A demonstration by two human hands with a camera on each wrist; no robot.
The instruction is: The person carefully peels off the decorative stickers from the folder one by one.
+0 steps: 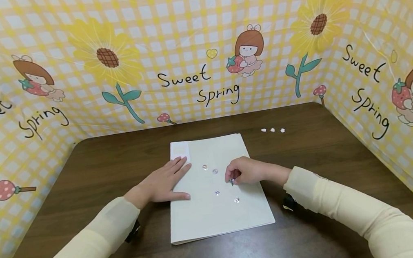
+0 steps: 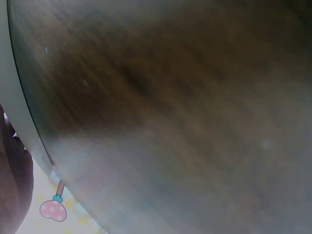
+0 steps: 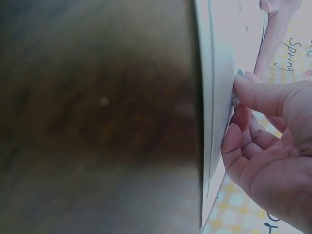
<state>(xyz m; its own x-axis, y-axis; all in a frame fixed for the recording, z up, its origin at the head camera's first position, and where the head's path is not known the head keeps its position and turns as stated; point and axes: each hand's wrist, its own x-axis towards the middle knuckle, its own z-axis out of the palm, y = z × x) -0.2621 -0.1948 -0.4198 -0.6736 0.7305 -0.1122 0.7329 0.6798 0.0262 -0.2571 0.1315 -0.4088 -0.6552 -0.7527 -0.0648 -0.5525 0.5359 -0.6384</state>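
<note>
While the right hand curls its fingers and pinches a small sticker against the white paper, the left hand lies flat, fingers straight, pressing on the sheet's left edge. Four more small shiny stickers sit on the paper: two between the hands, two just below the right hand. Paper rests at the centre of the dark wooden worktop. Three small white scraps lie well apart, at the far right. Yellow checked screen encloses the worktop on three sides.
</note>
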